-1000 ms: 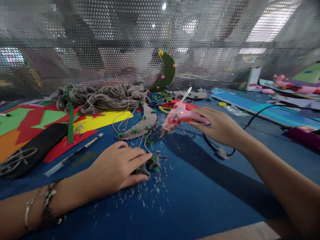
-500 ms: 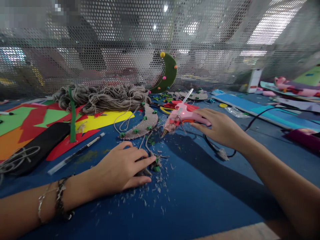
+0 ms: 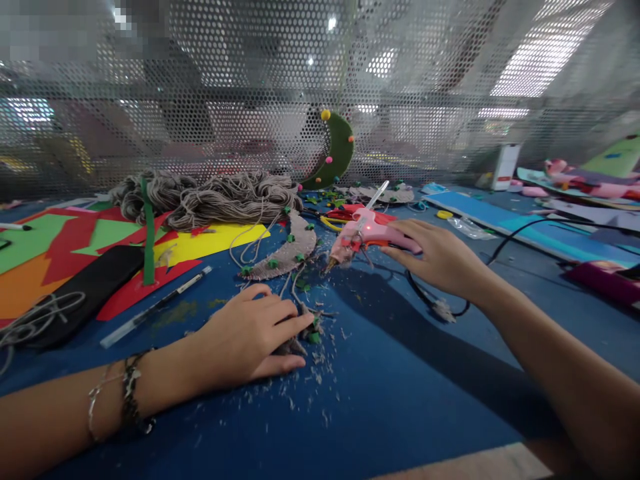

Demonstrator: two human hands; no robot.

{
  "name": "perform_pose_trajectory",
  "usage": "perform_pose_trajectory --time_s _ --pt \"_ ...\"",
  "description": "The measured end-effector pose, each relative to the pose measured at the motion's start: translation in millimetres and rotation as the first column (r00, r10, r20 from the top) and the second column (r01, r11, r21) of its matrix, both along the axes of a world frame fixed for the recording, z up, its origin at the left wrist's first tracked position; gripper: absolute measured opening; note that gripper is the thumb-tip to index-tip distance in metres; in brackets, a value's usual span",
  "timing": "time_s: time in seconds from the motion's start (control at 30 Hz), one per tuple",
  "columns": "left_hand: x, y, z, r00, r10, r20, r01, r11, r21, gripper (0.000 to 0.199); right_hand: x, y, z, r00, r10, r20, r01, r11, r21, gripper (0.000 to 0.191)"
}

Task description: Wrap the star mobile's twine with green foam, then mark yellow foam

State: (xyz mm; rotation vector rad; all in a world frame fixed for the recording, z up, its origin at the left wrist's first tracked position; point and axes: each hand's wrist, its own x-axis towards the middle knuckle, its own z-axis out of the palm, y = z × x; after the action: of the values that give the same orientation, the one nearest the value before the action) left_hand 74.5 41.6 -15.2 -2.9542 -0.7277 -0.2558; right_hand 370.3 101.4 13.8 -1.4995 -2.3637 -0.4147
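My right hand is closed round the handle of a pink glue gun, with a clear glue stick poking up from its back and a red light lit. Its nozzle points down and left, close to the table. My left hand rests low with bent fingers on a small grey felt piece, mostly hidden under them. Green bits show at that piece's edge. Just beyond lies a grey felt crescent with green bits along it, and a grey string runs between them.
Skeins of grey yarn lie behind, and a green crescent with pompoms stands against the perforated metal screen. At left are coloured paper sheets, a black case and a pen. A black cable crosses the right side.
The view has shifted slightly. Both hands, the glue gun and the felt piece keep nearly the same places.
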Motion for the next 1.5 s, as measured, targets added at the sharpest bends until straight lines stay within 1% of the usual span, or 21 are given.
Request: perform_pose_trajectory --time_s 0.13,0.33,0.5,0.6,0.7,0.77,0.83,0.87,0.93,0.97,1.0,1.07,1.1,1.13,1.17,1.23,1.27,1.33,1.37,1.4,1.5 --pt "1 -2 0.4 1.000 -0.010 -0.003 0.010 1.000 0.020 0.042 4 2 -1.1 1.000 0.010 -0.003 -0.010 1.000 0.022 0.038" --pt "1 -5 -1.5 1.000 0.001 -0.007 -0.001 0.999 0.054 0.045 12 6 -1.1 1.000 -0.022 -0.020 0.022 1.000 0.018 0.035" --pt "-1 -9 0.2 1.000 0.010 0.007 -0.011 0.996 0.084 0.049 25 13 -1.6 0.996 -0.074 -0.045 0.074 0.997 0.000 0.043" --pt "-6 -13 6.6 0.999 0.036 0.023 -0.039 0.990 0.136 0.046 31 15 -2.3 0.999 -0.020 -0.035 0.018 0.999 -0.049 0.040" --pt "-20 -19 17.4 0.996 0.074 0.042 -0.081 0.978 0.191 0.041 30 14 -3.2 0.998 0.044 -0.043 -0.048 0.994 -0.102 0.039" --pt "-34 -22 26.4 0.990 0.129 0.064 -0.140 0.962 0.234 0.038 26 12 -3.8 0.994 0.088 -0.059 -0.095 0.987 -0.133 0.041" --pt "-51 -24 36.4 0.970 0.224 0.094 -0.242 0.931 0.275 0.036 21 10 -4.0 0.991 0.119 -0.064 -0.129 0.975 -0.182 0.042" --pt "-61 -24 41.6 0.955 0.274 0.116 -0.296 0.909 0.294 0.035 19 9 -3.9 0.990 0.129 -0.064 -0.140 0.966 -0.218 0.042" --pt "-81 -24 52.2 0.901 0.407 0.149 -0.434 0.839 0.328 0.035 16 6 -3.4 0.989 0.124 -0.077 -0.140 0.950 -0.278 0.039" --pt "-92 -24 57.5 0.859 0.487 0.159 -0.511 0.790 0.338 0.036 15 4 -3.1 0.988 0.119 -0.095 -0.142 0.945 -0.296 0.036" --pt "-105 -23 62.5 0.802 0.576 0.160 -0.593 0.734 0.331 0.036 15 4 -3.0 0.986 0.109 -0.125 -0.143 0.943 -0.301 0.033" --pt "-134 -23 70.8 0.683 0.718 0.135 -0.723 0.637 0.267 0.036 16 4 -3.3 0.977 0.087 -0.192 -0.141 0.947 -0.289 0.030" --pt "-151 -23 73.4 0.640 0.760 0.115 -0.762 0.609 0.219 0.036 18 6 -3.7 0.974 0.077 -0.214 -0.141 0.943 -0.301 0.029" --pt "-169 -23 74.7 0.611 0.786 0.093 -0.789 0.595 0.153 0.036 19 8 -4.3 0.975 0.069 -0.211 -0.140 0.929 -0.343 0.029" --pt "-188 -24 74.2 0.593 0.801 0.085 -0.805 0.587 0.086 0.038 20 11 -5.0 0.977 0.025 -0.210 -0.101 0.929 -0.357 0.029" --pt "-225 -27 68.1 0.612 0.789 0.049 -0.789 0.614 -0.032 0.039 21 17 -6.2 0.975 -0.009 -0.222 -0.082 0.913 -0.399 0.029" --pt "-241 -29 62.8 0.614 0.789 0.035 -0.785 0.615 -0.074 0.040 22 19 -6.7 0.973 -0.019 -0.232 -0.079 0.910 -0.407 0.029" --pt "-265 -32 49.2 0.544 0.834 0.087 -0.831 0.550 -0.078 0.044 21 20 -7.3 0.968 -0.025 -0.251 -0.083 0.908 -0.410 0.029" --pt "-273 -34 42.2 0.536 0.839 0.094 -0.836 0.543 -0.078 0.047 20 20 -7.3 0.966 -0.032 -0.255 -0.077 0.910 -0.407 0.029" --pt "-277 -34 35.5 0.544 0.835 0.078 -0.828 0.550 -0.109 0.048 20 20 -7.2 0.966 -0.044 -0.256 -0.066 0.912 -0.405 0.029" --pt "-276 -34 21.2 0.592 0.806 0.004 -0.772 0.568 -0.284 0.053 15 19 -6.1 0.965 -0.087 -0.247 -0.021 0.915 -0.402 0.029"
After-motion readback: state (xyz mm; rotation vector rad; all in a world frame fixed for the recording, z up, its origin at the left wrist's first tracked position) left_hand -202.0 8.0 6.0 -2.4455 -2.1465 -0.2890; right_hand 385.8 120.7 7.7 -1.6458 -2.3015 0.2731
